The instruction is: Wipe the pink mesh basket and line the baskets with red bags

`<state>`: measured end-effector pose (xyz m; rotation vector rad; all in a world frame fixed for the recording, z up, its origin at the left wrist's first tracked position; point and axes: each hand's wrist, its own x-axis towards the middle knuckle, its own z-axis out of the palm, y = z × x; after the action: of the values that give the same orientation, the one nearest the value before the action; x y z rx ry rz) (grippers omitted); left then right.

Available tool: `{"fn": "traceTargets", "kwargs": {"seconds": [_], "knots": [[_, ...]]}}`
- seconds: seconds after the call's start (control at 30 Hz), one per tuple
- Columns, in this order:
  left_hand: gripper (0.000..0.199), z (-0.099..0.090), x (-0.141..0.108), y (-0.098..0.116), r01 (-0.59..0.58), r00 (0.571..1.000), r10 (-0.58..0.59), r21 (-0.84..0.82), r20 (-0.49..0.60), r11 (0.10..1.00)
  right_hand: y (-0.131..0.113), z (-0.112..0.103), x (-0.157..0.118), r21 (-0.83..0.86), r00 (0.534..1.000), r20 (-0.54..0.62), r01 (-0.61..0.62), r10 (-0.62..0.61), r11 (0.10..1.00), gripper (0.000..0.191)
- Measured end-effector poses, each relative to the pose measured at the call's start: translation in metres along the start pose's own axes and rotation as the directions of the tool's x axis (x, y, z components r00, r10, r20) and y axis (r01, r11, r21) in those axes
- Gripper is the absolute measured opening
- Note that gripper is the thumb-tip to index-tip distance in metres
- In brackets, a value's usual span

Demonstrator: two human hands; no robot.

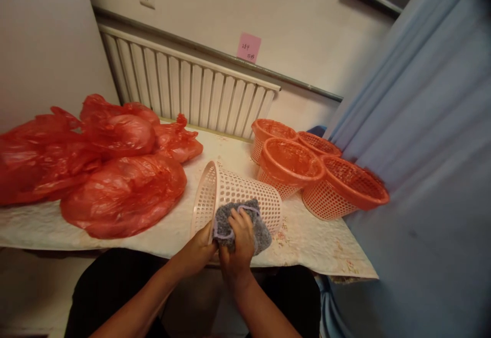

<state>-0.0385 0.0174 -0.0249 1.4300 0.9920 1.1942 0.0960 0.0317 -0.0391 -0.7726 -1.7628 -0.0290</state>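
A white perforated plastic basket (249, 188) lies on its side near the table's front edge, its mouth facing left. My left hand (201, 248) is closed on the basket's rim at the lower side, its fingertips partly hidden. Under my right hand (241, 233) a grey cloth (263, 233) with a light purple edging is pressed against the basket's outer wall. The fingers of that hand are bent over the cloth.
Several filled red plastic bags (126, 195) cover the left of the table (330, 246). Several baskets lined with red bags (291, 161) stand at the right, beside a blue curtain (422, 149). A radiator (192, 85) runs along the wall behind.
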Motion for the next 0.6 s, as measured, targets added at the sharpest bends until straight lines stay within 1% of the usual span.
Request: {"fn": "traceTargets", "kwargs": {"seconds": [0.03, 0.1, 0.2, 0.27, 0.33, 0.4, 0.47, 0.53, 0.6], "knots": [[0.051, -0.001, -0.003, -0.003, -0.005, 1.000, 0.005, 0.015, 0.003, 1.000, -0.002, 0.002, 0.010, 0.014, 1.000, 0.015, 0.027, -0.028, 1.000, 0.048], [0.047, -0.003, -0.008, -0.011, -0.011, 0.999, 0.010, 0.026, 0.048, 1.000, -0.003, 0.006, 0.032, 0.021, 0.999, 0.034, 0.030, -0.031, 0.999, 0.048], [0.045, -0.007, -0.014, -0.026, -0.026, 0.989, 0.018, 0.053, 0.149, 0.998, 0.001, 0.010, 0.059, 0.008, 0.997, 0.070, -0.034, 0.033, 0.999, 0.047], [0.044, -0.007, -0.015, -0.034, -0.041, 0.983, 0.024, 0.087, 0.184, 0.995, 0.004, 0.012, 0.068, 0.007, 0.994, 0.088, -0.063, 0.062, 0.998, 0.046], [0.044, -0.006, -0.013, -0.035, -0.030, 0.981, 0.011, 0.097, 0.192, 0.995, 0.005, 0.013, 0.069, 0.004, 0.994, 0.085, -0.073, 0.073, 0.997, 0.046], [0.046, -0.003, -0.007, -0.028, 0.019, 0.987, -0.029, 0.067, 0.156, 0.998, 0.005, 0.012, 0.063, 0.000, 0.995, 0.069, -0.076, 0.076, 0.997, 0.046], [0.051, 0.001, 0.002, -0.016, 0.049, 0.997, -0.050, 0.023, 0.064, 0.999, 0.004, 0.011, 0.057, 0.001, 0.996, 0.057, -0.068, 0.068, 0.998, 0.047], [0.055, 0.005, 0.012, -0.003, 0.023, 0.999, -0.023, 0.000, -0.041, 1.000, 0.003, 0.010, 0.052, -0.001, 0.997, 0.051, -0.051, 0.051, 0.999, 0.049], [0.056, 0.009, 0.019, 0.005, -0.020, 0.996, 0.020, -0.003, -0.087, 1.000, 0.007, 0.008, 0.051, -0.006, 0.998, 0.059, -0.029, 0.030, 1.000, 0.050]]}}
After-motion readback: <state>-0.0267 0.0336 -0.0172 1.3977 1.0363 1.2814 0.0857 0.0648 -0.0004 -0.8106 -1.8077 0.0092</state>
